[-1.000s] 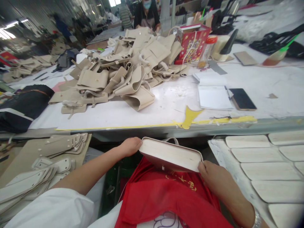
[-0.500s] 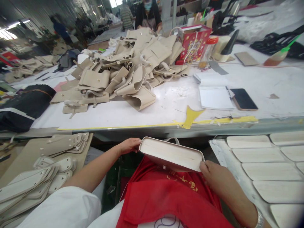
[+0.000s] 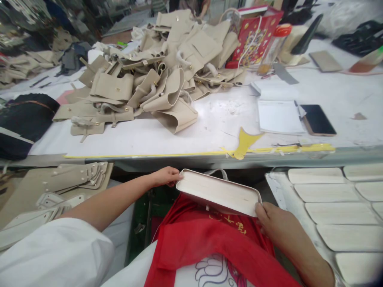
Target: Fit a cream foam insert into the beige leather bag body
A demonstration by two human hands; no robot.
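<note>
Currently, left hand [image 3: 165, 176] is closed in a pinch on the far left corner of a cream, boxy bag piece [image 3: 221, 192]. Right hand [image 3: 277, 221] grips the same piece at its right end, thumb on the near side of the corner. Bag piece is held above the lap, in front of the bench's near edge, over a red apron [image 3: 206, 239]; its long pale face is turned up and slants lower toward the right hand. A handle [image 3: 222, 173] loops out along its far side.

Bench [image 3: 215, 137]: yellow strip [image 3: 311, 148] along the near edge, with a yellow scrap [image 3: 245, 141] lying across it. Notepad [image 3: 281, 116] farther in, right of the scrap; phone [image 3: 318, 120] just beside its right edge. Heap of beige pieces [image 3: 194, 48] extends from left of centre toward the far edge; red box [image 3: 255, 38] behind its right side.

Beyond the near edge, on the wearer's side: left board [image 3: 19, 189] bears stacked beige parts [image 3: 70, 178]; right board [image 3: 279, 191] bears rows of pale panels [image 3: 341, 213].
</note>
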